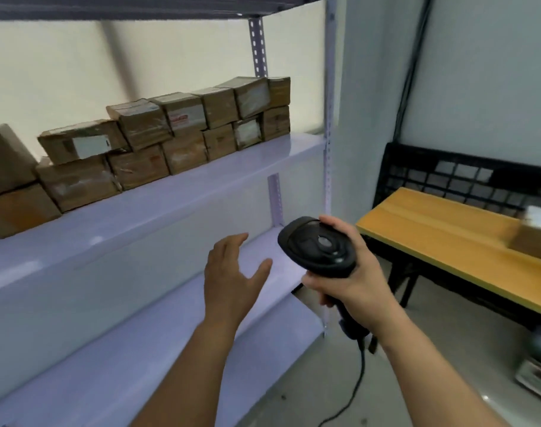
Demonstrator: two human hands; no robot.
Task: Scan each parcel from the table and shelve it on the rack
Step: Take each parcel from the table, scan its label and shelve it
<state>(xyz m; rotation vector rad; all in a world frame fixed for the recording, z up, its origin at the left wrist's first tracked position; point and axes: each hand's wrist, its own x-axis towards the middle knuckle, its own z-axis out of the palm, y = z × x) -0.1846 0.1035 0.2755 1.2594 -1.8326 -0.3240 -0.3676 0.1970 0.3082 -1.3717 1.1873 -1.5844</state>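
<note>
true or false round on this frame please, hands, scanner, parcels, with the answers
1. The right hand grips the black scanner by its handle. True.
2. The left hand holds a parcel. False: its fingers are spread and it holds nothing.
3. The brown parcels on the rack are stacked in two layers. True.
4. The scanner is cordless. False: a dark cable runs from its handle down to the floor.
5. The wooden table has no parcel left on it. False: one table parcel sits at the right edge of the view.
</note>
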